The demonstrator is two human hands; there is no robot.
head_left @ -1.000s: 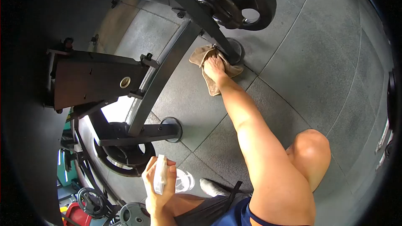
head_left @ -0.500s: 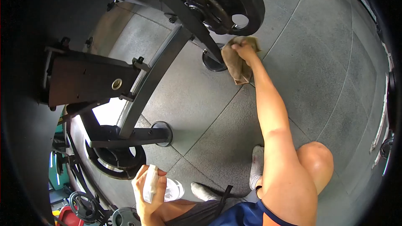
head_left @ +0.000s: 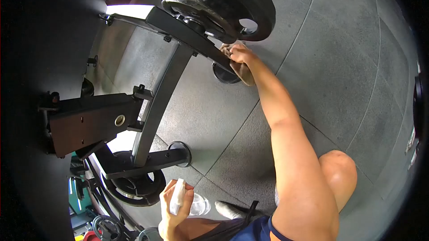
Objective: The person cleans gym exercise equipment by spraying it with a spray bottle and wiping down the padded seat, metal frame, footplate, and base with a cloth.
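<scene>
In the lower left, my left hand (head_left: 169,205) is wrapped round a spray bottle (head_left: 199,205) with a white trigger head and a clear body. My right arm reaches far forward, and my right hand (head_left: 241,54) grips a brown cloth (head_left: 244,74). The cloth is pressed against the lower end of a black metal frame (head_left: 193,34), just above its round foot (head_left: 226,75). Part of the cloth hangs below my fingers. Directly above that hand, black weight plates (head_left: 254,6) sit on the frame.
A second round foot (head_left: 180,153) ends the nearer leg, with more weight plates (head_left: 138,189) beside it. A dark bracket (head_left: 96,122) juts out at left. Grey rubber tiles (head_left: 330,71) cover the floor. My bent knee (head_left: 338,174) is at right.
My right hand has moved left with the cloth, from beside the frame onto its lower end. The view has shifted slightly; my left hand still holds the spray bottle.
</scene>
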